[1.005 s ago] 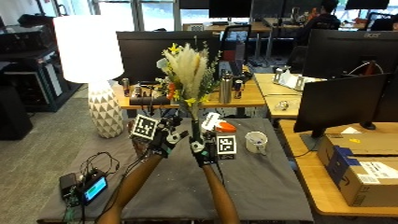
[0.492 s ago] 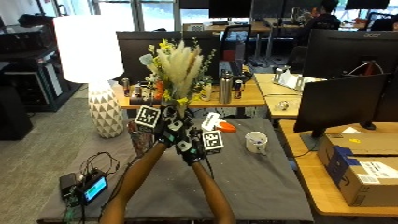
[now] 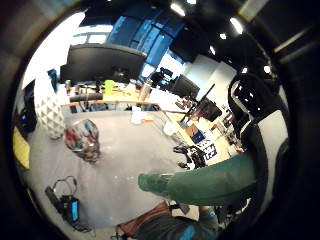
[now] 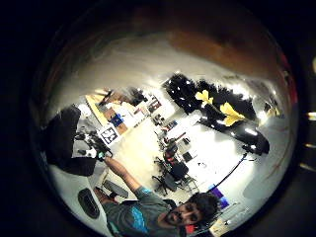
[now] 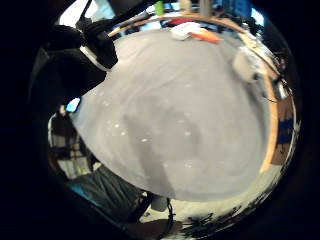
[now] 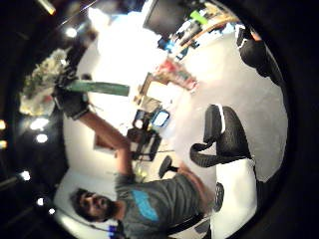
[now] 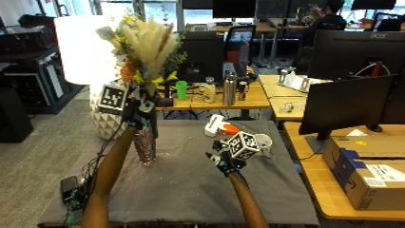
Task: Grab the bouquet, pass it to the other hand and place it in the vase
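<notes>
the right hand (image 7: 226,160) is nearest, out over the middle of the grey worktop (image 7: 190,190). it holds nothing, and its fingers look loosely bent. further away and to the left, the left hand (image 7: 140,108) is raised high and grips the green stems of the bouquet (image 7: 144,45). the flowers and fluffy grass stand tall above that hand. right below it, on the left part of the worktop, stands the vase (image 7: 145,146), thin and speckled. the stem ends look like they are just over the mouth of the vase, but i cannot tell if they are inside yet. what could go wrong: the vase is thin and tall, and the bouquet is big and top-heavy. if the stems bump the rim or go in slanted, the vase could tip over. if the hand lets go too soon, the flowers could lean and pull it down. a white cup (image 7: 262,144) sits on the far right side.
</notes>
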{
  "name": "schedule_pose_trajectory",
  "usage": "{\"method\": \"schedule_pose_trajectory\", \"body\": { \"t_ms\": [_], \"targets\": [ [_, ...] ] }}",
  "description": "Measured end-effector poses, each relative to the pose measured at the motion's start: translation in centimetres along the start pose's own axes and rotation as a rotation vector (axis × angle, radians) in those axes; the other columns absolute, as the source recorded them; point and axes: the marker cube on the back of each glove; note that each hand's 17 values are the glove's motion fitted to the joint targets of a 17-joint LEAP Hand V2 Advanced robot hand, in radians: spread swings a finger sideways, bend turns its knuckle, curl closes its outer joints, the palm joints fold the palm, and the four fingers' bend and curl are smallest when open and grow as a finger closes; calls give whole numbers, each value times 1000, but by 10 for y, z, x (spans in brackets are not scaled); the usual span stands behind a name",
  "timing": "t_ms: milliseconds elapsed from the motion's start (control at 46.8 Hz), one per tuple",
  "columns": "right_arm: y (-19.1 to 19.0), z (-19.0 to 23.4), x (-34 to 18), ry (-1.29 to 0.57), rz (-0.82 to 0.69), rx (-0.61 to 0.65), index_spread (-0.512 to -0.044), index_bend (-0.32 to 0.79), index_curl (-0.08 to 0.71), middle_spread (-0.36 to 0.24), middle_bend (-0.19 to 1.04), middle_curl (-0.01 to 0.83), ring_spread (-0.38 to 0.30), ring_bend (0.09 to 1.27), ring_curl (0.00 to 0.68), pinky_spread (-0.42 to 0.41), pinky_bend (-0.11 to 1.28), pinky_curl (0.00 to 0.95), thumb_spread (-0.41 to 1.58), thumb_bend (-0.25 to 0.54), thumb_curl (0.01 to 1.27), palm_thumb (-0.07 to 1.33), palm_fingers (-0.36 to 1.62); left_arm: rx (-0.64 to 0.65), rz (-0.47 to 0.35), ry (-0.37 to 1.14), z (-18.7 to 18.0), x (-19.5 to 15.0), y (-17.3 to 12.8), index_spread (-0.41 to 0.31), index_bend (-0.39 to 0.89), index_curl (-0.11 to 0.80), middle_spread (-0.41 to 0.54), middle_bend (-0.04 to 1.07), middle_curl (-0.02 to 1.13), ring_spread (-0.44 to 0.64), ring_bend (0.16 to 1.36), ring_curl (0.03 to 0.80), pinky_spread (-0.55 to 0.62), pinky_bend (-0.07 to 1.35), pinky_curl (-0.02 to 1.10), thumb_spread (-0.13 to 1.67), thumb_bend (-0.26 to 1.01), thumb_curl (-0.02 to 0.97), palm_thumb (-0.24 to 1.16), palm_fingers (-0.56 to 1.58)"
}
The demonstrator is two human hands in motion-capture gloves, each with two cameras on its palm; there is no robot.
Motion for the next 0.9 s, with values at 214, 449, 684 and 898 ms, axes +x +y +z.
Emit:
{"method": "schedule_pose_trajectory", "body": {
  "t_ms": [214, 449, 684, 898],
  "targets": [
    [-2, -61, 4, 323, 3, 171, -249, 146, 429, -43, 401, 457, -22, 468, 374, 196, 456, 381, 1087, -30, 569, 789, 766, 213, -438, -99, -90, -89, 21, -268, 152, 326, -364, 479, 546, -360, 836, 467, -417, 602, 449, 1296, -12, 271, 673, 1278],
    [-5, -97, -1, 321, 33, 242, -250, 152, 408, -36, 340, 441, 3, 382, 363, 250, 385, 364, 1170, -16, 523, 768, 784, 304, -781, -23, -126, -176, 74, -266, 145, 353, -367, 528, 564, -358, 812, 463, -404, 537, 435, 1285, -17, 249, 643, 1251],
    [-13, -104, 21, 288, 114, 242, -252, 148, 391, -34, 290, 433, 12, 334, 361, 264, 342, 359, 1199, -14, 495, 771, 805, 212, -959, -49, -115, -258, 123, -276, 159, 374, -357, 560, 577, -349, 752, 450, -362, 422, 412, 1260, -14, 235, 625, 1188],
    [-12, -103, 35, 250, 135, 234, -260, 144, 377, -34, 257, 431, 14, 307, 364, 275, 309, 358, 1209, -14, 476, 777, 820, 83, -1081, 41, -92, -280, 148, -267, 129, 376, -328, 495, 567, -330, 681, 437, -300, 356, 402, 1229, -15, 229, 627, 1089]
  ]
}}
